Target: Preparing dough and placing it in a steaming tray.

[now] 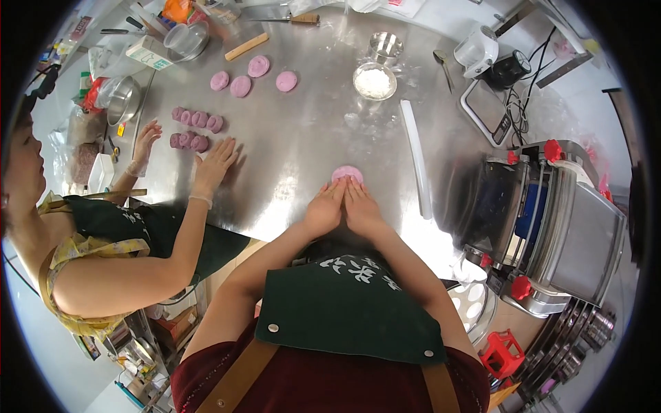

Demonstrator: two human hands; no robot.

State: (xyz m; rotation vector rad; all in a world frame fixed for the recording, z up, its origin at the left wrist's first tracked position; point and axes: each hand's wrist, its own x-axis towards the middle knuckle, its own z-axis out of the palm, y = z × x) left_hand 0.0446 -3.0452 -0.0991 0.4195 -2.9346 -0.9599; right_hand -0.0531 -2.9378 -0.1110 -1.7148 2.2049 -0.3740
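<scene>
A round, flattened pink dough piece (346,171) lies on the steel table (303,131) in front of me. My left hand (325,210) and my right hand (362,208) rest side by side on its near edge, their straight fingers laid flat and tips meeting over the dough. Neither hand grasps anything. Farther off to the left sit several similar pink dough discs (258,66). Two rows of purple dough pieces, a far row (199,119) and a near row (199,143), lie by a co-worker's hands.
A co-worker's arm (186,234) reaches in from the left. Ahead are a bowl of white flour (375,82), a metal bowl (385,45) and a wooden rolling pin (246,47). To my right lie a long white bar (416,158), a scale (486,113) and a roller machine (537,213).
</scene>
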